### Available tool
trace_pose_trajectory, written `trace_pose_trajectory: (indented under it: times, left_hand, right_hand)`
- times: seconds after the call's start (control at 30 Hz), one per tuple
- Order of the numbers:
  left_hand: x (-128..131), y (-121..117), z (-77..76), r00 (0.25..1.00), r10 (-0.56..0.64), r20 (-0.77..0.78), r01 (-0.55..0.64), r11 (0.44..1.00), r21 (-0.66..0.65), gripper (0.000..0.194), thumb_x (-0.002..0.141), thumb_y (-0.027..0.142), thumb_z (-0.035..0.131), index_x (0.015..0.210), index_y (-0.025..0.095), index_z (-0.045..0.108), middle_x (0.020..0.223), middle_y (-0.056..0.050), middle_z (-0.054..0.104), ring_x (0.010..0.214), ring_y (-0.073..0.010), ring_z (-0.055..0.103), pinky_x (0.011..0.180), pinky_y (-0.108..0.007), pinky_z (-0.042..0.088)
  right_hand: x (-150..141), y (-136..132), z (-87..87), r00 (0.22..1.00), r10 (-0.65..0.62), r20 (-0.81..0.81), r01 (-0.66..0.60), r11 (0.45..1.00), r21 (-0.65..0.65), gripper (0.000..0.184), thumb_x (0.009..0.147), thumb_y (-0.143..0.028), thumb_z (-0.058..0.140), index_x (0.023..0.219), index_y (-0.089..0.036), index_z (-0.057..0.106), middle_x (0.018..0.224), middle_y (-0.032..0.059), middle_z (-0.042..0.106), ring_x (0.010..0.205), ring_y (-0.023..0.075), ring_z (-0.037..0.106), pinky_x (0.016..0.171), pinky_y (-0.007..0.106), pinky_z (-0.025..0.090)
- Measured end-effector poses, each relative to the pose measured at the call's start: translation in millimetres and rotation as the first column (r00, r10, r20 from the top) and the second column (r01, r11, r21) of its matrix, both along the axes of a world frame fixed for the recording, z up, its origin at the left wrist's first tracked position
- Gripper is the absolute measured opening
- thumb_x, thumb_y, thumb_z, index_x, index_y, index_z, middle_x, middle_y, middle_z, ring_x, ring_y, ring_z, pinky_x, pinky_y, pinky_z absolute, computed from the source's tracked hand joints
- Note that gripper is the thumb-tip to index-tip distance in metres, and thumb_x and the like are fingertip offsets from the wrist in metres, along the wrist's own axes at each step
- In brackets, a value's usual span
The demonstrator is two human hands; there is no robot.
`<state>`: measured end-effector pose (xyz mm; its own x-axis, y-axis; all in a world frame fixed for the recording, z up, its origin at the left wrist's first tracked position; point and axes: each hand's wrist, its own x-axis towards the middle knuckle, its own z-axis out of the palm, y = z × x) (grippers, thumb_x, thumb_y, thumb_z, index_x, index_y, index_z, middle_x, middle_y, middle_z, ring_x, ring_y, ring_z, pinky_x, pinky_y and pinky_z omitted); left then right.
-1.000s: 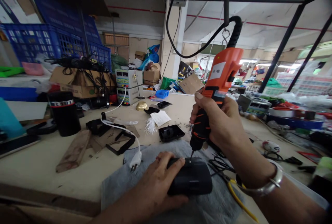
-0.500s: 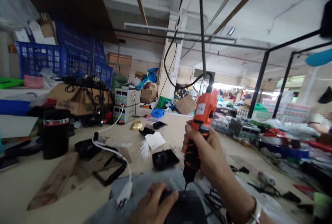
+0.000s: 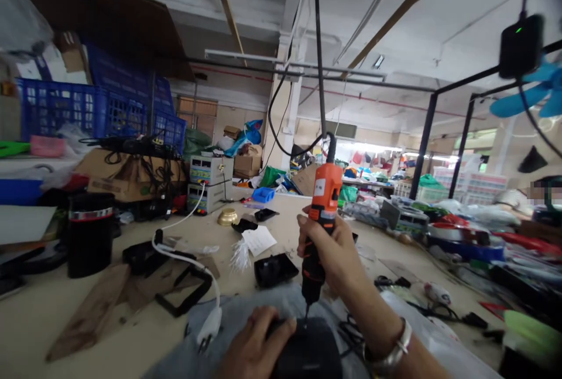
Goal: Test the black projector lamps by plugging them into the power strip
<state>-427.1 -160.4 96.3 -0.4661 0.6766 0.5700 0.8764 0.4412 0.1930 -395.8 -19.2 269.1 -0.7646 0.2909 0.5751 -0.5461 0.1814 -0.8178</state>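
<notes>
My right hand [image 3: 333, 250] is closed round the black grip of an orange-and-black electric screwdriver [image 3: 325, 188], held nearly upright with its cable running up from the top. The bit points down and meets the upper edge of a black plastic housing [image 3: 311, 351] at the bottom of the view. My left hand [image 3: 259, 341] grips that housing from the left, thumb across its top and fingers over the far edge. Beneath lies a grey cloth [image 3: 197, 329]. The lower part of the housing is out of frame.
A white plug [image 3: 211, 326] on its cord rests on the cloth's left side. Beyond are a black plastic shell [image 3: 276, 269], a white tag [image 3: 259, 241] and a gold-coloured cap [image 3: 227, 217]. Left stand a black cylinder [image 3: 90, 244], a wooden board [image 3: 90, 314] and power supplies [image 3: 206, 174].
The view has swung slightly right, so the screwdriver and right hand appear further left and a little lower in places. Both hands keep their holds, and the bit stays at the housing.
</notes>
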Motion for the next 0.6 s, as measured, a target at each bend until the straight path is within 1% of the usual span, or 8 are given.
trace_pose_trajectory:
  times: [0.03, 0.07, 0.1, 0.13, 0.23, 0.37, 0.5, 0.6]
  left_hand:
    - [2.3, -1.8, 3.4, 0.999, -0.018, 0.042, 0.019, 1.000, -0.023, 0.069, 0.072, 0.023, 0.072, 0.134, 0.031, 0.041, 0.126, -0.011, 0.050, 0.114, -0.0309, 0.053, 0.093, -0.041, 0.049]
    - [4.6, -3.0, 7.5, 0.994, -0.043, 0.103, 0.048, 0.998, -0.050, 0.079, 0.064, 0.032, 0.079, 0.133, 0.028, 0.041, 0.128, -0.013, 0.047, 0.115, -0.0345, 0.050, 0.093, -0.045, 0.048]
    - [6.8, -3.6, 11.9, 0.985, -0.032, 0.169, 0.041, 0.998, -0.053, 0.084, 0.059, 0.034, 0.081, 0.133, 0.026, 0.042, 0.129, -0.013, 0.045, 0.116, -0.0358, 0.048, 0.095, -0.048, 0.046]
    - [8.7, -3.7, 16.3, 0.974, -0.034, 0.223, 0.047, 0.997, -0.054, 0.084, 0.057, 0.033, 0.082, 0.132, 0.026, 0.044, 0.130, -0.013, 0.043, 0.116, -0.0349, 0.048, 0.097, -0.048, 0.045]
    - [11.5, -3.1, 26.4, 0.948, -0.051, 0.315, 0.072, 0.996, -0.056, 0.079, 0.061, 0.030, 0.079, 0.132, 0.026, 0.043, 0.130, -0.012, 0.041, 0.117, -0.0321, 0.046, 0.100, -0.048, 0.041]
    - [11.7, -3.4, 34.0, 0.914, -0.020, 0.406, 0.065, 0.993, -0.097, 0.075, 0.067, 0.036, 0.075, 0.133, 0.026, 0.042, 0.132, -0.012, 0.038, 0.120, -0.0329, 0.043, 0.101, -0.050, 0.039]
    - [11.4, -2.8, 38.8, 0.909, -0.001, 0.417, 0.054, 0.992, -0.114, 0.076, 0.065, 0.036, 0.076, 0.133, 0.024, 0.044, 0.132, -0.013, 0.038, 0.121, -0.0328, 0.042, 0.103, -0.048, 0.037]
    - [11.1, -2.8, 38.8, 0.906, 0.014, 0.424, 0.037, 0.993, -0.112, 0.078, 0.063, 0.035, 0.077, 0.133, 0.024, 0.044, 0.133, -0.013, 0.037, 0.122, -0.0327, 0.041, 0.104, -0.048, 0.037]
  right_hand:
    - [0.4, -0.4, 0.4, 1.000, 0.002, -0.004, -0.002, 1.000, 0.000, 0.026, 0.073, -0.037, 0.066, 0.084, -0.018, 0.052, 0.047, -0.0073, 0.052, 0.039, 0.0103, 0.049, 0.038, 0.019, 0.041]
    - [0.6, -0.3, 0.7, 1.000, 0.005, -0.004, -0.005, 1.000, 0.006, 0.023, 0.072, -0.035, 0.065, 0.080, -0.018, 0.053, 0.047, -0.0069, 0.052, 0.038, 0.0102, 0.049, 0.037, 0.019, 0.041]
    - [0.7, 0.1, 0.8, 1.000, -0.001, 0.000, 0.001, 1.000, 0.019, 0.020, 0.072, -0.034, 0.065, 0.075, -0.018, 0.053, 0.046, -0.0063, 0.052, 0.038, 0.0103, 0.049, 0.037, 0.019, 0.041]
    - [0.6, 0.8, 0.6, 1.000, -0.013, 0.005, 0.013, 0.999, 0.036, 0.018, 0.071, -0.032, 0.064, 0.070, -0.017, 0.053, 0.046, -0.0055, 0.053, 0.038, 0.0105, 0.050, 0.036, 0.019, 0.041]
    - [-0.1, 3.6, -1.1, 0.997, -0.083, -0.001, 0.083, 0.995, 0.054, 0.018, 0.070, -0.028, 0.064, 0.061, -0.018, 0.052, 0.043, -0.0040, 0.054, 0.036, 0.0113, 0.051, 0.034, 0.020, 0.041]
    - [1.6, 3.8, -3.5, 0.988, -0.137, -0.067, 0.141, 0.989, 0.049, 0.014, 0.069, -0.025, 0.063, 0.061, -0.019, 0.053, 0.043, -0.0040, 0.054, 0.035, 0.0119, 0.050, 0.033, 0.021, 0.041]
    - [5.5, 0.3, -4.3, 0.993, -0.098, -0.070, 0.101, 0.994, 0.041, 0.013, 0.069, -0.024, 0.063, 0.063, -0.019, 0.053, 0.043, -0.0049, 0.053, 0.035, 0.0110, 0.049, 0.033, 0.020, 0.040]
    - [4.1, 1.3, -4.8, 0.996, -0.048, -0.073, 0.050, 0.999, 0.021, 0.014, 0.070, -0.026, 0.065, 0.068, -0.018, 0.054, 0.045, -0.0057, 0.054, 0.036, 0.0105, 0.050, 0.034, 0.020, 0.041]
